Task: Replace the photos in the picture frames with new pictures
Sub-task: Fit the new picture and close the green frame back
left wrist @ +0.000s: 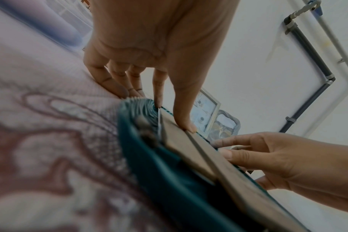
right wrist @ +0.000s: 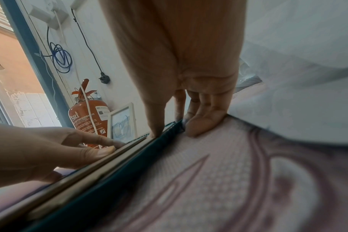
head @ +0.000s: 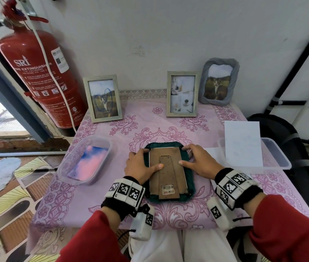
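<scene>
A dark green picture frame [head: 191,176] lies face down at the front middle of the table, its brown backing board [head: 166,157] and stand facing up. My left hand [head: 150,158] rests on the frame's left side, with the thumb pressing the backing and straight fingers at the top-left corner. My right hand [head: 187,156] mirrors it, thumb on the board and fingers at the top-right corner. The left wrist view shows the left hand's fingertips [left wrist: 159,100] at the ribbed green frame [left wrist: 141,113]. In the right wrist view the right hand's fingertips [right wrist: 197,128] touch the cloth beside the frame [right wrist: 129,164].
Two pale wooden frames [head: 103,98] [head: 183,93] and a grey frame [head: 218,84] stand at the back by the wall. A clear tub [head: 104,140] on the left holds a pink-blue picture [head: 88,163]. A white sheet [head: 242,142] lies over a tub [head: 278,157] on the right. A fire extinguisher [head: 42,72] hangs at the left.
</scene>
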Motion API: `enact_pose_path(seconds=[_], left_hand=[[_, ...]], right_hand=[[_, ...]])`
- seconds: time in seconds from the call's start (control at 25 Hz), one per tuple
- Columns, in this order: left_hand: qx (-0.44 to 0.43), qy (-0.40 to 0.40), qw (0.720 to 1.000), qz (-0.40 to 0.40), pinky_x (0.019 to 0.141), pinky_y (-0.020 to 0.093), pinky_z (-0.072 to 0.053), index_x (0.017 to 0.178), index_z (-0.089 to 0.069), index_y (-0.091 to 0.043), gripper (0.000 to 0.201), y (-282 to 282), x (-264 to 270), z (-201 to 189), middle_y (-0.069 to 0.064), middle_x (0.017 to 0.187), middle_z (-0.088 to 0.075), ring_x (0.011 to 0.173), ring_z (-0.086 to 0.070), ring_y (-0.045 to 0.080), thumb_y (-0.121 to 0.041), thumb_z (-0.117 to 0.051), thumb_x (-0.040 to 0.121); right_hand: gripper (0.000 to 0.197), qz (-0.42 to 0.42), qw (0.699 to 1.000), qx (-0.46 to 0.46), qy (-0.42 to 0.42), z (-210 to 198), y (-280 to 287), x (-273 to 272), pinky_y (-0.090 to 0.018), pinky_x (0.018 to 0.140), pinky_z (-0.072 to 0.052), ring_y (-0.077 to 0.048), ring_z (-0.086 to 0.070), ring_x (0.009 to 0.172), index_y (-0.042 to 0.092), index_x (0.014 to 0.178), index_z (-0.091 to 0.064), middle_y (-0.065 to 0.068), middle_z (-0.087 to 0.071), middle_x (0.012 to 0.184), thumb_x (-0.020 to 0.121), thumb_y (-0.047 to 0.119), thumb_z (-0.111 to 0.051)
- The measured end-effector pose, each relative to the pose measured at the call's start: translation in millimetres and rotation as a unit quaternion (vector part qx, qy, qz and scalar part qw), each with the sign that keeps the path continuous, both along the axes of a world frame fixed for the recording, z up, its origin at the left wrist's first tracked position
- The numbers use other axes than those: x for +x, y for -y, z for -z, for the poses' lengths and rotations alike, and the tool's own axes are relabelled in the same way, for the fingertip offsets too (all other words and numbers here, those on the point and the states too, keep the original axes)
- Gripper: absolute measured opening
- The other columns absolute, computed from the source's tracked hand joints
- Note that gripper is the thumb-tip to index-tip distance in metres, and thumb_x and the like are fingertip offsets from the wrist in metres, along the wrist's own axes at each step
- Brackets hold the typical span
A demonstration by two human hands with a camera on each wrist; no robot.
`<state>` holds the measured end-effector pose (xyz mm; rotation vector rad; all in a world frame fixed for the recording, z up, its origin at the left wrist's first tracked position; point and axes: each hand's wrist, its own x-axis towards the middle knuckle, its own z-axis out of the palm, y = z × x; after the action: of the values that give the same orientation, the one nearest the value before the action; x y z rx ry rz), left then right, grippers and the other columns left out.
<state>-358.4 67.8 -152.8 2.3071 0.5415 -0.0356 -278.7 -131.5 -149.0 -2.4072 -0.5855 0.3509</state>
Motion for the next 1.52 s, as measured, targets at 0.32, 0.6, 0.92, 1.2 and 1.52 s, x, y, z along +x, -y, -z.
enact_pose_path(seconds=[0.32,0.6,0.92,1.2,1.52], left_hand=[[-0.002,0.002,1.0,0.002,0.103,0.044,-0.04,0.131,-0.043,-0.022,0.074,-0.8,0.6,-0.3,0.009,0.125,-0.041,0.118,-0.047,0.028,-0.045,-0.077,0.069],[0.002,0.005,1.0,0.005,0.103,0.044,-0.04,0.131,-0.042,-0.022,0.075,-1.9,1.7,2.1,0.009,0.124,-0.041,0.118,-0.047,0.028,-0.046,-0.076,0.069],[0.01,0.009,1.0,0.007,0.102,0.043,-0.04,0.131,-0.043,-0.023,0.074,-3.4,2.8,4.0,0.009,0.123,-0.042,0.118,-0.047,0.029,-0.046,-0.077,0.069],[0.014,0.003,1.0,0.017,0.102,0.042,-0.041,0.131,-0.043,-0.024,0.075,-4.8,3.6,4.4,0.01,0.124,-0.042,0.117,-0.048,0.028,-0.049,-0.076,0.069],[-0.157,0.068,0.985,0.013,0.089,0.023,-0.046,0.123,-0.053,-0.01,0.049,-15.3,-25.5,-4.3,0.006,0.112,-0.052,0.112,-0.053,0.024,-0.021,-0.072,0.08]], right_hand=[[0.05,-0.012,1.0,0.01,-0.005,-0.6,0.9,1.0,-0.029,0.083,-0.041,-0.016,-0.046,0.088,0.015,0.129,-0.046,-0.003,-0.043,0.1,0.085,0.029,-0.066],[0.054,-0.02,1.0,-0.004,-0.014,-0.5,-0.4,1.0,-0.033,0.086,-0.042,-0.014,-0.044,0.088,0.013,0.133,-0.039,-0.001,-0.038,0.103,0.087,0.03,-0.063],[0.053,-0.028,1.0,-0.002,-0.003,-0.3,0.6,1.0,-0.03,0.087,-0.04,-0.014,-0.046,0.088,0.014,0.134,-0.041,-0.004,-0.041,0.107,0.087,0.029,-0.063],[0.052,-0.031,0.999,-0.012,-0.005,-0.9,1.1,0.7,-0.026,0.083,-0.039,-0.001,-0.043,0.071,0.015,0.135,-0.042,0.001,-0.034,0.101,0.089,0.03,-0.061],[0.031,0.004,1.0,-0.019,-0.021,-13.7,2.7,-14.9,-0.023,0.075,-0.041,-0.018,-0.05,0.089,0.012,0.122,-0.055,-0.006,-0.044,0.1,0.093,0.024,-0.054]])
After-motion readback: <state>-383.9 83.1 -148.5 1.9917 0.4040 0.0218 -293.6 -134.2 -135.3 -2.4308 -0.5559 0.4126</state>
